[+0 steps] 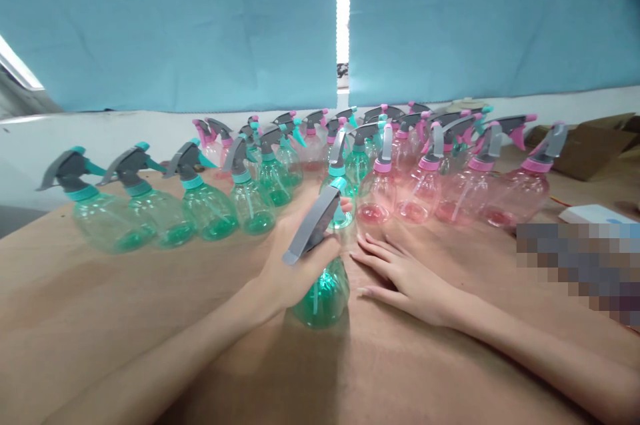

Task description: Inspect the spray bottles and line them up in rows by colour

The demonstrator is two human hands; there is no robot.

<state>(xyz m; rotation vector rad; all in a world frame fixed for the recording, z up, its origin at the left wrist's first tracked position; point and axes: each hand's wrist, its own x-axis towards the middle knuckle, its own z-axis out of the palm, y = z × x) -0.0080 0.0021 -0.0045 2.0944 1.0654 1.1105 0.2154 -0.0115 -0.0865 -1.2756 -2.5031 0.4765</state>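
A green spray bottle (323,298) with a grey trigger head and a teal nozzle stands upright on the wooden table (240,371), close in front of me. My left hand (290,265) is wrapped round its neck below the head, so the collar is mostly hidden. To the right of this bottle, my right hand (405,275) lies flat on the table with its fingers stretched out and holds nothing. Just beyond the fingertips stands a pink spray bottle (375,195). Another green spray bottle (253,205) is at the left, beyond my left hand.
Several more green spray bottles (207,208) stand at the left and pink ones (463,191) at the right, with mixed rows behind. Cardboard (593,145) and a white object (595,213) lie at the right. A blue curtain (200,25) hangs behind the table.
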